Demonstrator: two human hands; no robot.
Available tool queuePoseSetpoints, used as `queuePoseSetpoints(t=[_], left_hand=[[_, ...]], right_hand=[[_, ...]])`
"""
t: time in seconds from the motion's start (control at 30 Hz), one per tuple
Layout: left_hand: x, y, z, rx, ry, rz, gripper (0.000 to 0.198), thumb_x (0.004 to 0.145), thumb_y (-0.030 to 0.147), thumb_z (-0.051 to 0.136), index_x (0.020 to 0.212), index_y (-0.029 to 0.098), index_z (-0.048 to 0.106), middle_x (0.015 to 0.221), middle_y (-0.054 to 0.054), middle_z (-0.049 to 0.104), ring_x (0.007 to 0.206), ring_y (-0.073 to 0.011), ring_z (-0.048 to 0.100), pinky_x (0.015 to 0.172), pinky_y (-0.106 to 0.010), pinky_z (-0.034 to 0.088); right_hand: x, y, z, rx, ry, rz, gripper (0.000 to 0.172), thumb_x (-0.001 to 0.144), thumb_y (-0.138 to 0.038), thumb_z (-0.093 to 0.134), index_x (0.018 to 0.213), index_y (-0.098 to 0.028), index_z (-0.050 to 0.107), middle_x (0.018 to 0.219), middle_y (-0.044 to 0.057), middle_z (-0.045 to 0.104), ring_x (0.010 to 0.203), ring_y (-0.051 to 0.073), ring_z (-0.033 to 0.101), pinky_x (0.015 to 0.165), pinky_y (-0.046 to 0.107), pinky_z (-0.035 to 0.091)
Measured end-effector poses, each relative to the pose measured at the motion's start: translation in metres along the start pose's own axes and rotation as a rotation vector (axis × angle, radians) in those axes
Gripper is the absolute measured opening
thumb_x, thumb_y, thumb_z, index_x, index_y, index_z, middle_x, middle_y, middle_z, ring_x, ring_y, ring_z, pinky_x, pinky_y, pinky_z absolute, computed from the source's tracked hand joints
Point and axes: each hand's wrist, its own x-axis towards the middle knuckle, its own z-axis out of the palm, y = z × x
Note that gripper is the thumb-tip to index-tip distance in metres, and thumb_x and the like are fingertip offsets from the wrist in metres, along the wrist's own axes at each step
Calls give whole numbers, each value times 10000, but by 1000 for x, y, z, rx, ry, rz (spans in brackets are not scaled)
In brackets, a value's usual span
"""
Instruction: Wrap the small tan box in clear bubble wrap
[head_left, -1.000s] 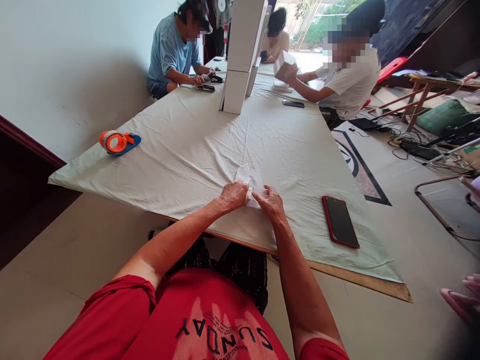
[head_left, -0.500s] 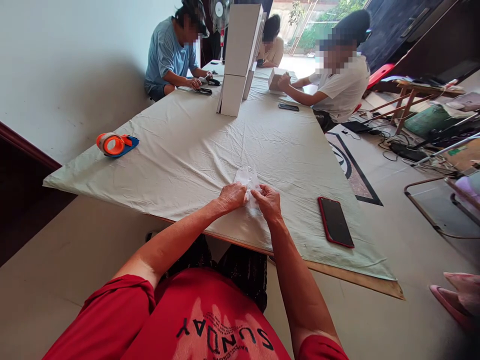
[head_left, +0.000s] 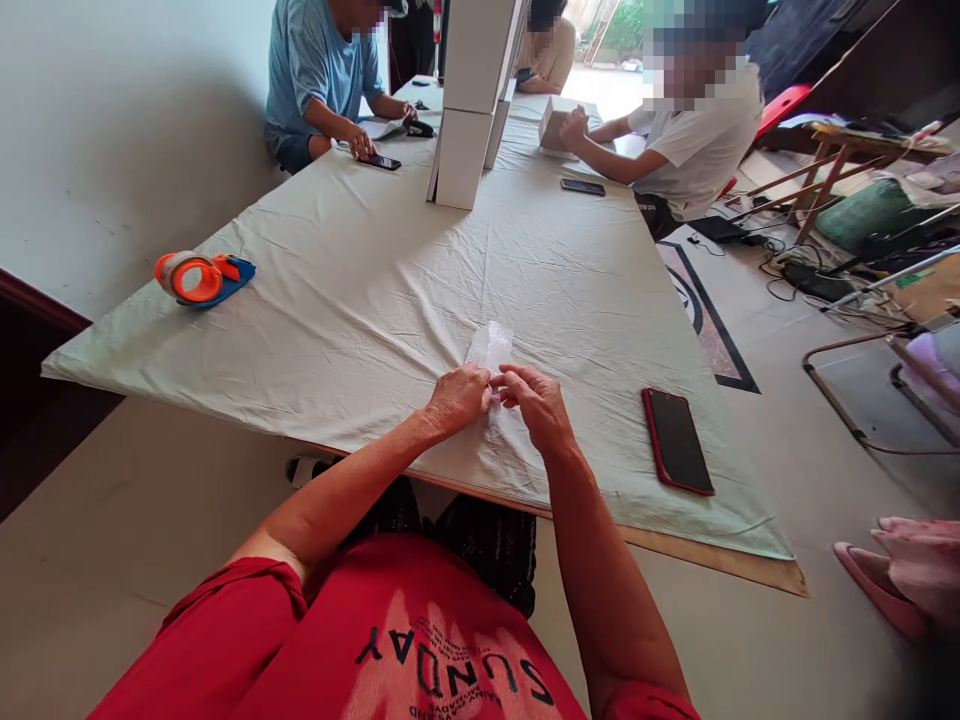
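A crumpled piece of clear bubble wrap (head_left: 491,345) lies at the near edge of the cloth-covered table, part of it standing up beyond my hands. My left hand (head_left: 459,398) is closed around its middle, fingers curled in. From the other side my right hand (head_left: 536,400) meets it, bent fingertips pinching at the wrap close to the left thumb. Some of the wrap hangs below, between the two hands. Whether anything is inside the wrap is hidden by the fingers.
An orange and blue tape dispenser (head_left: 202,278) sits at the left; a red-cased phone (head_left: 677,440) lies at the right. Tall white boxes (head_left: 461,150) stand farther back. Three people sit around the table's far part, one holding a box (head_left: 553,128).
My right fingers have loosened and lifted slightly off their earlier tight pinch, while the wrap's upper part has bunched together. Beyond, the person in blue has a hand on a phone. The view has tilted down.
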Motion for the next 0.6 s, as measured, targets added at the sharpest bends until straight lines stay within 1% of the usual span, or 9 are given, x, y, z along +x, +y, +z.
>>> queuePoseSetpoints(t=[0.07, 0.13, 0.2, 0.27, 0.3, 0.4, 0.47, 0.53, 0.6], left_hand=[[-2, -4, 4, -77, 45, 18, 264, 976, 163, 514, 1154, 138, 708, 1195, -116, 731, 1147, -229, 691, 993, -313, 544], [-3, -8, 6, -216, 95, 25, 298, 920, 146, 577, 1196, 131, 689, 1129, -93, 742, 1074, -210, 698, 971, -307, 550], [-3, -12, 8, -391, 109, -8, 459, 867, 143, 636, 1325, 116, 632, 1045, -59, 750, 965, -184, 707, 912, -289, 565], [-3, -14, 10, -538, 113, -65, 611, 846, 156, 666, 1442, 95, 548, 968, -27, 749, 876, -159, 707, 861, -268, 568], [-2, -15, 11, -580, 125, -88, 637, 850, 171, 673, 1465, 88, 527, 936, -17, 745, 850, -153, 706, 849, -263, 565], [1, -14, 16, -592, 183, -119, 584, 877, 219, 681, 1436, 108, 558, 863, 3, 728, 807, -151, 698, 821, -261, 554], [4, -14, 19, -567, 199, -129, 523, 893, 222, 678, 1401, 137, 592, 836, 12, 720, 780, -149, 688, 791, -256, 543], [5, -13, 21, -542, 197, -135, 498, 903, 206, 671, 1392, 143, 603, 825, 13, 715, 762, -147, 677, 779, -255, 533], [6, -14, 22, -517, 192, -126, 511, 902, 180, 661, 1407, 137, 595, 816, 14, 707, 753, -146, 666, 780, -258, 528]], right_hand=[[-4, 2, -6, 64, -64, -9, 481, 762, -445, 688, 1150, -164, 735, 1038, 112, 821, 808, 200, 721, 716, 344, 572], [-6, 4, -8, 79, -135, -46, 534, 723, -417, 738, 1201, -179, 709, 1090, 111, 810, 877, 212, 730, 746, 350, 577], [-6, 5, -7, 3, -179, -94, 574, 733, -415, 753, 1255, -188, 683, 1118, 105, 795, 819, 194, 715, 738, 353, 574], [-5, 4, -2, -165, -179, -144, 560, 778, -362, 716, 1306, -184, 661, 1107, 93, 789, 692, 157, 665, 718, 355, 566], [-4, 3, 0, -266, -164, -171, 547, 799, -313, 680, 1327, -176, 652, 1096, 90, 789, 649, 147, 639, 718, 358, 562], [-5, 0, 7, -514, -112, -253, 568, 811, -197, 590, 1376, -155, 626, 1093, 97, 790, 662, 163, 642, 767, 380, 561], [-7, -1, 7, -579, -106, -292, 597, 806, -187, 591, 1401, -148, 609, 1123, 110, 784, 708, 181, 666, 789, 391, 567], [-11, -2, 3, -547, -146, -313, 619, 806, -206, 618, 1423, -152, 593, 1139, 111, 781, 713, 180, 671, 778, 385, 577], [-15, -2, -3, -429, -182, -305, 612, 822, -241, 644, 1427, -169, 590, 1147, 102, 781, 698, 163, 664, 751, 365, 583]])
